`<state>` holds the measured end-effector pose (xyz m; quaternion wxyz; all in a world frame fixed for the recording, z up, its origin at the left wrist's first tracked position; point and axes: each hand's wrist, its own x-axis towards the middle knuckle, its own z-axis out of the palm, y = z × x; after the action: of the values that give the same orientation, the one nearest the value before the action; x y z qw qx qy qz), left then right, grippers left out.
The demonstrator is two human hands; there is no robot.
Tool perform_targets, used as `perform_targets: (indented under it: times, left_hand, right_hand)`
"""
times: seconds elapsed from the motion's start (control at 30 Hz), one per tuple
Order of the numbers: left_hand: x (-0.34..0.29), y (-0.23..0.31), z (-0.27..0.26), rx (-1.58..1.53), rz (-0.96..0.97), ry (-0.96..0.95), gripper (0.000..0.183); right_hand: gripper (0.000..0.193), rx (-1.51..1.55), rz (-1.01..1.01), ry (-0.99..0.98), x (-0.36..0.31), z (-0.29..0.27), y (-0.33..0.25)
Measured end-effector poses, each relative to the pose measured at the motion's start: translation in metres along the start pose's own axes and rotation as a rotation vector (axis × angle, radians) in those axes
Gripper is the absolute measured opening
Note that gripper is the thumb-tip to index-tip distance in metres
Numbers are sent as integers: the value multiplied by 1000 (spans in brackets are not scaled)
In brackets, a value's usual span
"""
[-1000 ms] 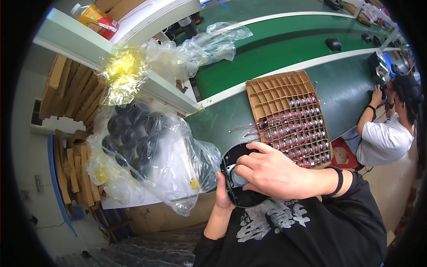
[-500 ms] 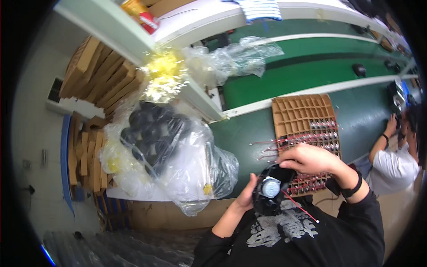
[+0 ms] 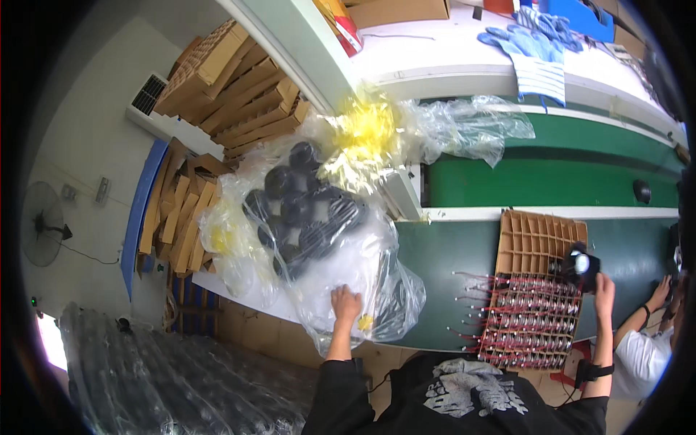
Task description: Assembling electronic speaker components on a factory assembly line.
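Observation:
My left hand reaches over a clear plastic bag, its fingers apart and slightly bent, with nothing visible in them. Behind it, several black round housings lie inside the bag. At the right, my right hand grips a black housing with a pale silver round part showing on it. That housing is beside the right edge of a cardboard divider tray. Rows of small silver motors with red wires fill the tray's nearer cells.
Stacked cardboard dividers stand at the far left, beside a white post. Yellow film hangs by the bag. Blue gloves rest on the shelf. A co-worker sits at the right. Plastic-wrapped goods lie lower left.
My hands have parted: the left let go of the black housing and moved left to the bag, while the right carried the housing rightward past the tray. The view has shifted too.

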<state>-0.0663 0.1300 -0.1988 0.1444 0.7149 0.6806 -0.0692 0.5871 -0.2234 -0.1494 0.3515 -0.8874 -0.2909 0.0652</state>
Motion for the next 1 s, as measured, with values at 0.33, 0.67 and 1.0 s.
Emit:
perform_targets:
  times: [0.33, 0.67, 1.0]
  left_hand:
    - [79, -34, -20, 240, -87, 355, 73]
    - [108, -17, -80, 31, 237, 508, 67]
    - [68, 0, -87, -64, 164, 463, 57]
  right_hand:
    - [35, 209, 690, 259, 42, -25, 241]
    - [42, 324, 874, 404, -7, -22, 243]
    - [39, 28, 62, 605, -38, -2, 92]
